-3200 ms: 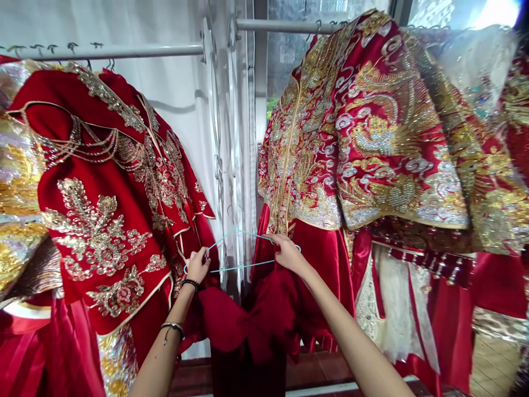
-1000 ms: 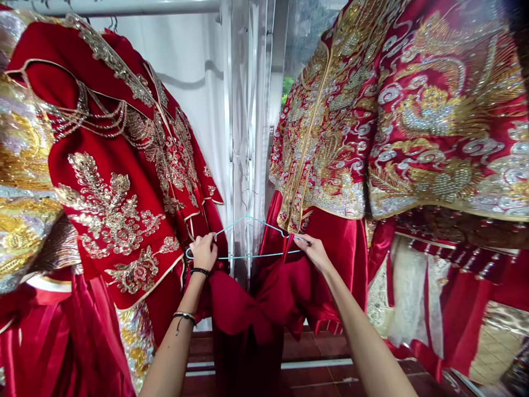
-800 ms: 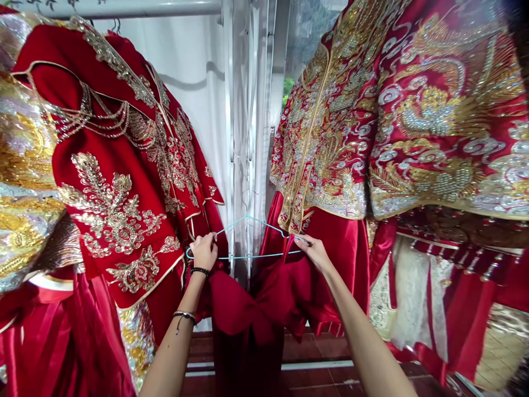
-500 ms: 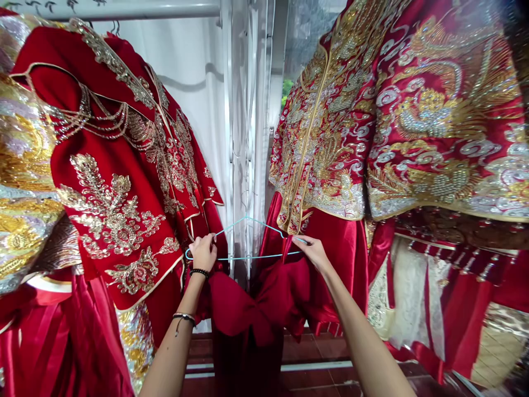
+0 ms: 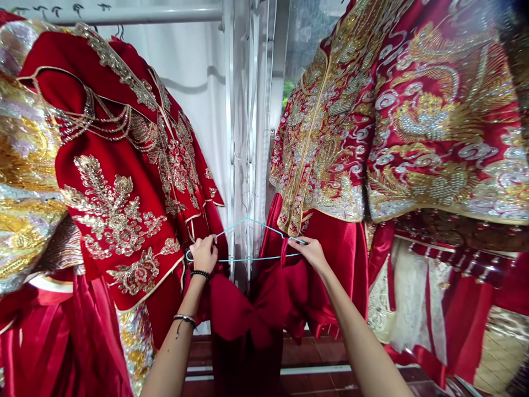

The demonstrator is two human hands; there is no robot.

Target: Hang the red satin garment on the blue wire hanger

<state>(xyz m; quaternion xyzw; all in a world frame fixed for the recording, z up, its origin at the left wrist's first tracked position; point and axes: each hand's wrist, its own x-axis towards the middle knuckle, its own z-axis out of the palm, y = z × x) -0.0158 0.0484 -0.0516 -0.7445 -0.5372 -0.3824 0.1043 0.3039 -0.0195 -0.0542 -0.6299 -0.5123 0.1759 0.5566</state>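
Note:
A thin light-blue clothes hanger (image 5: pixel 248 219) with a metal hook is held level between my two hands. My left hand (image 5: pixel 204 254) is closed around its left end. At the right end, my right hand (image 5: pixel 309 251) pinches the hanger close to a narrow red strap (image 5: pixel 284 252), which loops over the bar. Below the hanger hangs a dark red dress (image 5: pixel 248 320) with a large bow at its top. Whether a strap sits under my left fingers is hidden.
On the left hangs a red embroidered jacket (image 5: pixel 124 182) with bead chains, beneath a white rail (image 5: pixel 165 13). Gold-and-silver embroidered red jackets (image 5: pixel 318 132) hang on the right. White upright posts (image 5: pixel 239 110) stand between them, before a white curtain (image 5: pixel 182 60).
My right hand has shifted slightly left along the hanger, and the red strap now shows more clearly over the bar. The left hand keeps its grip.

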